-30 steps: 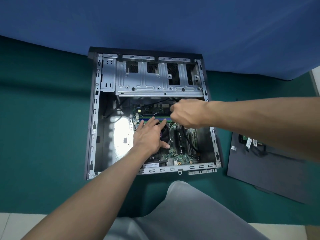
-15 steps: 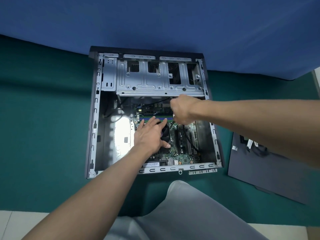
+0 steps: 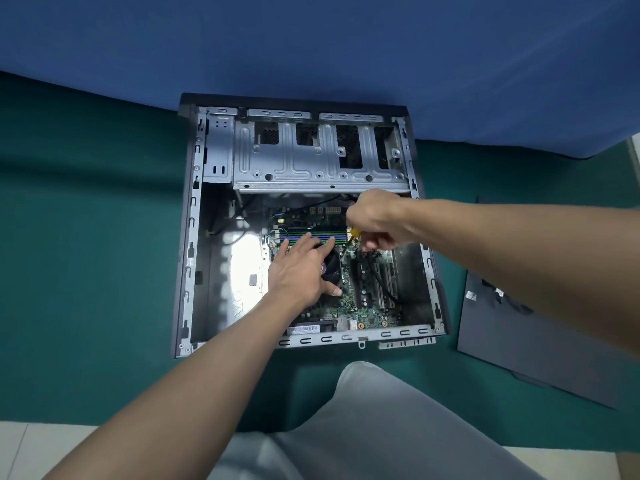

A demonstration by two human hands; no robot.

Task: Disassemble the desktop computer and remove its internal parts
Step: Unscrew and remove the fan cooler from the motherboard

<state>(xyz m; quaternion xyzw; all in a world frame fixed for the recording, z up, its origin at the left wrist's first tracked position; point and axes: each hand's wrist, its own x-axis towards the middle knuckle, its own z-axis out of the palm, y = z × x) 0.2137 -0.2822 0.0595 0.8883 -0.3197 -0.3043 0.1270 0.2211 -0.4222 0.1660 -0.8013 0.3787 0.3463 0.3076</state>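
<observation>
The desktop computer case (image 3: 188, 237) lies on its side, open side up, on a green mat (image 3: 86, 237) with its far end against a blue cloth (image 3: 311, 46); its motherboard (image 3: 360, 306) sits in the floor of the case below the metal drive cage (image 3: 311, 168). The left hand (image 3: 301, 271) rests flat on the black cooler fan (image 3: 332, 268), its fingers (image 3: 304, 241) straight and spread, the tips reaching the row of memory sticks (image 3: 311, 233). The right hand (image 3: 377, 220) has its fingers curled round a yellow-handled screwdriver (image 3: 354, 232), whose shaft points down at the board just right of the memory sticks, while a dark side panel (image 3: 519, 341) lies on the mat to the right of the case.
</observation>
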